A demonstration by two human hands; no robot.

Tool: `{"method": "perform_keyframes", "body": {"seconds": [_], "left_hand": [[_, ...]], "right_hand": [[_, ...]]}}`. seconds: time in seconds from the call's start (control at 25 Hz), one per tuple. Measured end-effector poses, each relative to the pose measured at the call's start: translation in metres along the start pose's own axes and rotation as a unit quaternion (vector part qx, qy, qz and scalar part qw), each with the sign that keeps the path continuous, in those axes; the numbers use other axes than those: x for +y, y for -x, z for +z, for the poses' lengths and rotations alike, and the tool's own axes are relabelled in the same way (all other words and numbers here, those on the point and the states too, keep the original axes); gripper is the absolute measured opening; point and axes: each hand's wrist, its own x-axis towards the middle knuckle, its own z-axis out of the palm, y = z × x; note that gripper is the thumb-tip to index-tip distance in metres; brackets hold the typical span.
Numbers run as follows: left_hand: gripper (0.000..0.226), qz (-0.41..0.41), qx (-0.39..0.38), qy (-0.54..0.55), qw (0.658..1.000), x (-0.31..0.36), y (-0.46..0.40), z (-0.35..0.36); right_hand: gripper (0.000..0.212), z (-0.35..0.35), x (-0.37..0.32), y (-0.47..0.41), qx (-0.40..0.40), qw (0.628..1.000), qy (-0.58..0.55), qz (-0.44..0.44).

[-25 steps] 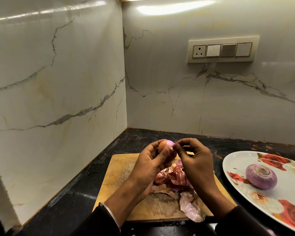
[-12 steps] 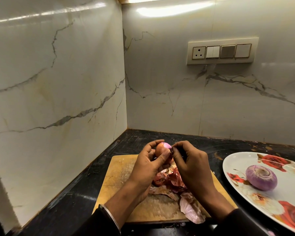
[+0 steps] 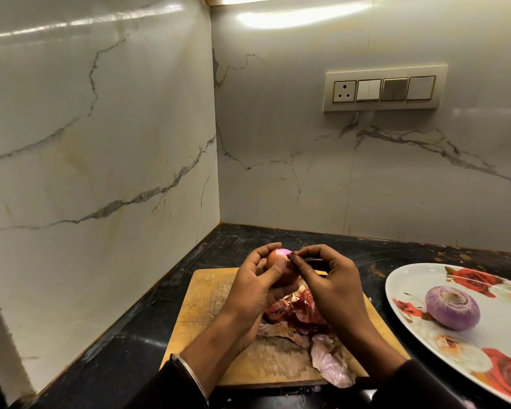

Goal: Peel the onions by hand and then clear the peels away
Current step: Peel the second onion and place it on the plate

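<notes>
Onion [image 3: 279, 268] is sitting in the left hand [image 3: 255, 286], fingers curling round it above the cutting board [image 3: 207, 293]. Right hand [image 3: 332, 283] is pinching skin at its 1 o'clock edge; the fingertips are hiding the contact. Peels [image 3: 298, 315] are lying below, partly covered. Peeled onion [image 3: 452, 307] is resting on the plate [image 3: 410, 278], cut off at 3 o'clock. Black counter [image 3: 124, 343] is meeting marble walls [image 3: 101, 143].

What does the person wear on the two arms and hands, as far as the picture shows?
Both arms have dark, almost black sleeves that end a little above the wrists. On the left wrist there is a thin metal bangle, silver in colour, close to the left sleeve. The right sleeve shows no marking. The left hand and right hand are bare: no gloves and no ring that I can see.
</notes>
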Motion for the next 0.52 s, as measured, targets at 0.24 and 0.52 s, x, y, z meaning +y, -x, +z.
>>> {"method": "perform_keyframes", "body": {"seconds": [0.24,0.52], "left_hand": [[0.025,0.000,-0.014,-0.037,0.999,0.0016,0.0014,-0.0005],[0.021,0.021,-0.016,-0.113,0.993,0.0003,0.0044,0.0018]], "right_hand": [[0.014,0.0003,-0.0010,0.0010,-0.012,1.000,0.008,-0.013],[0.019,-0.0001,-0.0024,-0.0003,-0.018,0.999,0.036,-0.005]]}}
